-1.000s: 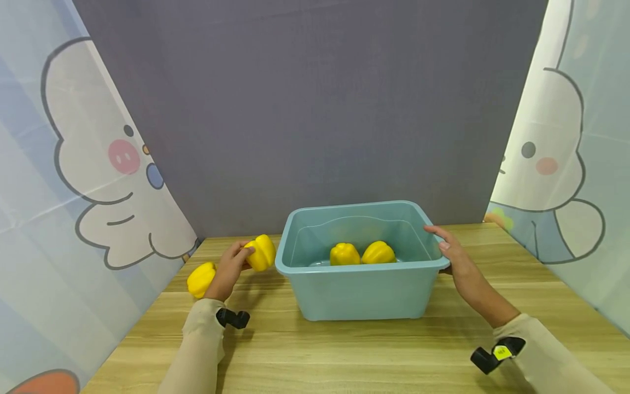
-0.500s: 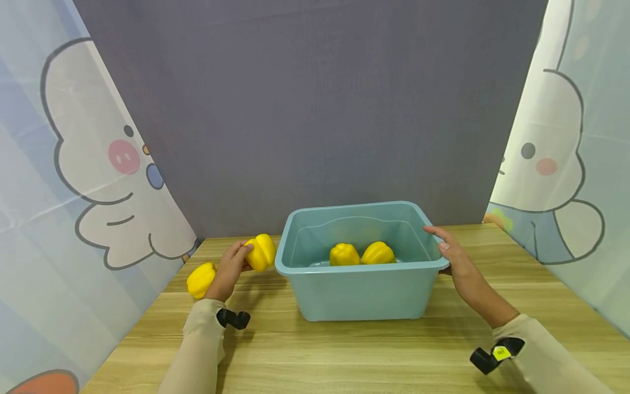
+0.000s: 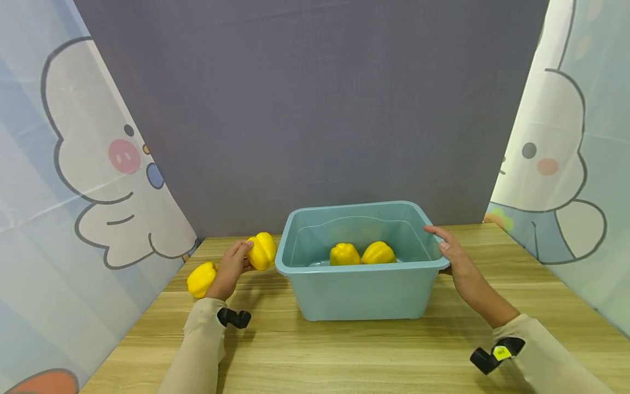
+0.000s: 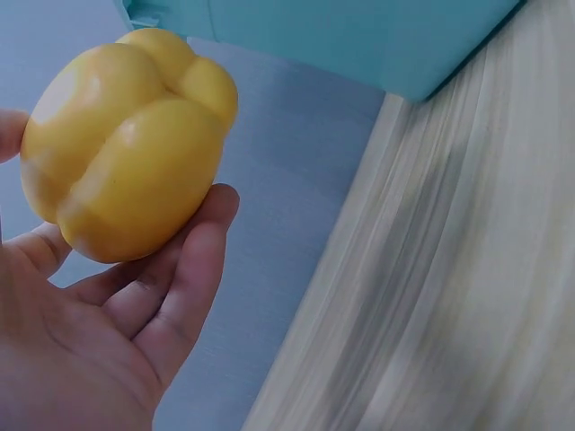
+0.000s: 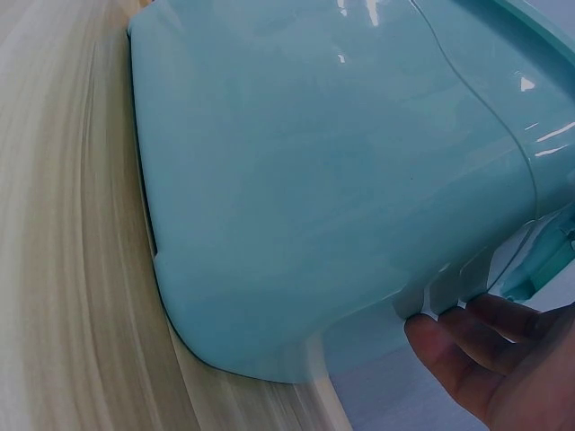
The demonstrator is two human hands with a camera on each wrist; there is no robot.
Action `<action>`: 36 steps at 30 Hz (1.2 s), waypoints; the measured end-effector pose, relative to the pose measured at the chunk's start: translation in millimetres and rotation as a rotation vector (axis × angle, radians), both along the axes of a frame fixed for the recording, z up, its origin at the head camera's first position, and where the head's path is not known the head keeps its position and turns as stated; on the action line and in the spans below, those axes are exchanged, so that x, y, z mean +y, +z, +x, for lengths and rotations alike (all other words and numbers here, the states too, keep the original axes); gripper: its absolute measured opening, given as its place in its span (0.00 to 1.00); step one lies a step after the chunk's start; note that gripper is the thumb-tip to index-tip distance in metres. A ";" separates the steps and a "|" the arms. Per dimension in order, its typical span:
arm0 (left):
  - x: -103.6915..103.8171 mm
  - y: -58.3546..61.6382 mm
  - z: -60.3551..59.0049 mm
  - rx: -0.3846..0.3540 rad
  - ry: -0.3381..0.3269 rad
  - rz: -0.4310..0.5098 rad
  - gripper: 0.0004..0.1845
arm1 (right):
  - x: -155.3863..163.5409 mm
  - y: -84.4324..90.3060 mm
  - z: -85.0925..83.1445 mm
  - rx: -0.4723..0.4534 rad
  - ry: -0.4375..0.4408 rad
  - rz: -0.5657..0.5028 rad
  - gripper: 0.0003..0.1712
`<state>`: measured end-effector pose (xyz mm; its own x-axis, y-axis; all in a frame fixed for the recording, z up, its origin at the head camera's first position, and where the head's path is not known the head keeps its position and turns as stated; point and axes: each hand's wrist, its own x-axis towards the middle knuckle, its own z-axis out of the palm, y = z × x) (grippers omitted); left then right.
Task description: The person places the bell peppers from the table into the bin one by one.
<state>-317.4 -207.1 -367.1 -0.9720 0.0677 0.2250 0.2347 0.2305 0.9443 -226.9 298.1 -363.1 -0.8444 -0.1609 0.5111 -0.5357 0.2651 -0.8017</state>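
My left hand (image 3: 231, 266) grips a yellow bell pepper (image 3: 262, 250) just above the table, left of the light blue plastic tub (image 3: 315, 298). The left wrist view shows the same pepper (image 4: 126, 144) cupped in the fingers (image 4: 184, 287) of that hand. Two more yellow peppers (image 3: 344, 254) (image 3: 378, 252) lie inside the tub. Another yellow pepper (image 3: 200, 278) rests on the table behind my left wrist. My right hand (image 3: 450, 251) holds the tub's right rim, thumb on top and fingers (image 5: 467, 346) curled under the lip of the tub (image 5: 323, 189).
The wooden table (image 3: 344, 350) runs to the near edge. A grey backdrop (image 3: 315, 109) stands behind the tub, and cartoon-printed curtains (image 3: 74, 164) close in both sides.
My left hand has lifted the pepper slightly and edged it toward the tub. My right hand and the tub have stayed still.
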 end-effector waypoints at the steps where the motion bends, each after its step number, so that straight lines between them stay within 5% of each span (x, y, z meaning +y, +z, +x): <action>1: -0.1 0.0 -0.2 -0.001 -0.002 0.003 0.30 | 0.0 -0.1 0.2 0.001 0.000 0.005 0.29; 36: 13.0 25.6 10.7 0.094 -0.055 0.013 0.26 | -1.0 1.5 1.8 0.003 0.000 -0.002 0.30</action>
